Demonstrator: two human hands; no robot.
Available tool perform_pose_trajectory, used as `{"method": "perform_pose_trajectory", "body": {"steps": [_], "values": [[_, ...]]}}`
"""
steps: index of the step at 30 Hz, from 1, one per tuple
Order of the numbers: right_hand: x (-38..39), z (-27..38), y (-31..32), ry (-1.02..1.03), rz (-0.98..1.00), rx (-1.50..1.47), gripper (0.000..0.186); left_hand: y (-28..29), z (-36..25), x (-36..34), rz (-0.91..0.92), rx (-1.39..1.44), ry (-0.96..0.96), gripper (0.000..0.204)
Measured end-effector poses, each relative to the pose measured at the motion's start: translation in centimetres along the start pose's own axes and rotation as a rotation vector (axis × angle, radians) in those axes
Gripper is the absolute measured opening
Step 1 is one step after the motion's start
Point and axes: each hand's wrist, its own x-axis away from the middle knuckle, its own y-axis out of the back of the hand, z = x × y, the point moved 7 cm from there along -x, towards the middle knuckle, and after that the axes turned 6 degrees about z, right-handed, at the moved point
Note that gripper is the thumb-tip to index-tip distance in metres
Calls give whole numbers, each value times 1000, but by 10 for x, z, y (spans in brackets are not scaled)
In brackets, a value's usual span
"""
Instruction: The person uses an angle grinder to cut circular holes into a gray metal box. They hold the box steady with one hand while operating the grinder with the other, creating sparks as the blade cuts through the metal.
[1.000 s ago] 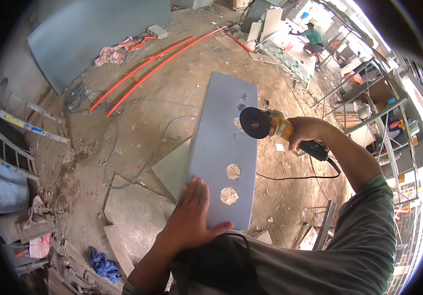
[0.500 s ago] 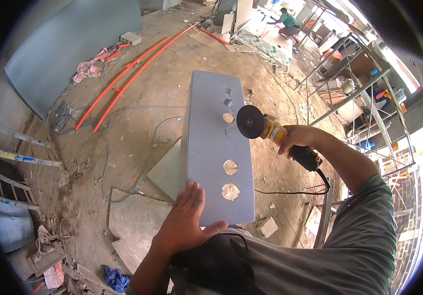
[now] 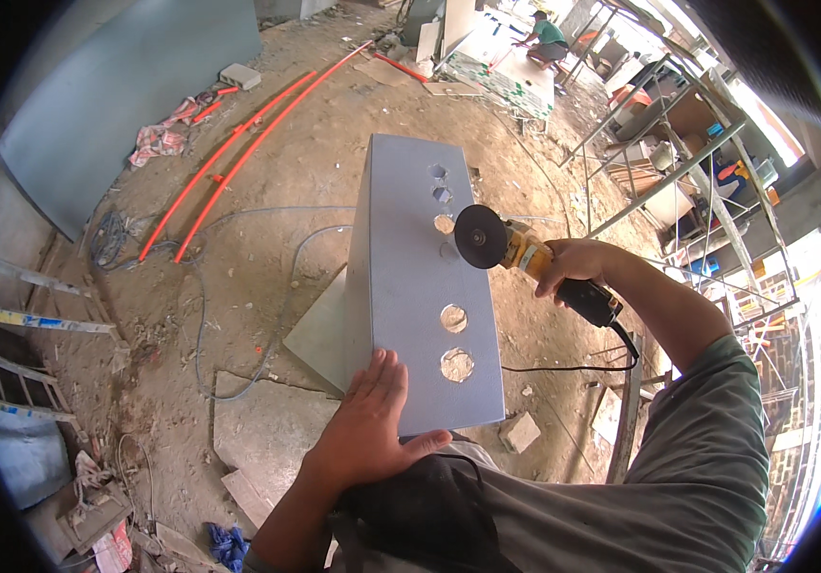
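A long grey box-shaped panel (image 3: 410, 286) stands in front of me, with a row of round holes along its top face. Two larger holes lie at the near end and smaller ones toward the far end. My left hand (image 3: 369, 406) rests flat on the panel's near left corner, fingers stretched and thumb out along the near edge. In my right hand (image 3: 573, 267) is a yellow and black angle grinder (image 3: 530, 256), fingers wrapped round its body. Its dark disc (image 3: 480, 236) hangs at the panel's right edge, beside the small holes; whether it touches cannot be told.
Orange pipes (image 3: 229, 162) and a loose grey cable (image 3: 202, 325) lie on the dirt floor. A ladder (image 3: 42, 320) is at left, metal scaffolding (image 3: 678, 181) at right. Broken slabs (image 3: 272, 420) lie near me. Another person (image 3: 549, 43) crouches at a far board.
The panel's near end has swung slightly to the right, my left hand shifting with it. The grinder stays beside the small holes, its disc a little farther left.
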Motion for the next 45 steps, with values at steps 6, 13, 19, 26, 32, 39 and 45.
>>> {"method": "perform_pose_trajectory", "body": {"steps": [6, 13, 19, 26, 32, 39, 45], "values": [[1, 2, -2, -7, -1, -12, 47, -3, 2, 0, 11, -5, 0, 116], [-5, 0, 3, -24, 6, -5, 47, -4, 3, 0, -4, -5, -7, 115], [-6, 3, 3, -43, 19, 6, 47, -4, 2, 0, -10, 0, 4, 115], [-9, 3, 5, -64, -5, 20, 43, -2, 1, 0, 0, 21, 22, 114], [-13, 0, 4, -87, 5, 2, 39, 0, -1, 1, 5, 30, 27, 115], [-9, -10, 1, 7, -6, -45, 47, -8, 0, -1, -23, 2, 33, 122], [16, -56, -7, 340, -69, -525, 50, 0, -27, -8, -89, 63, -19, 112]]}}
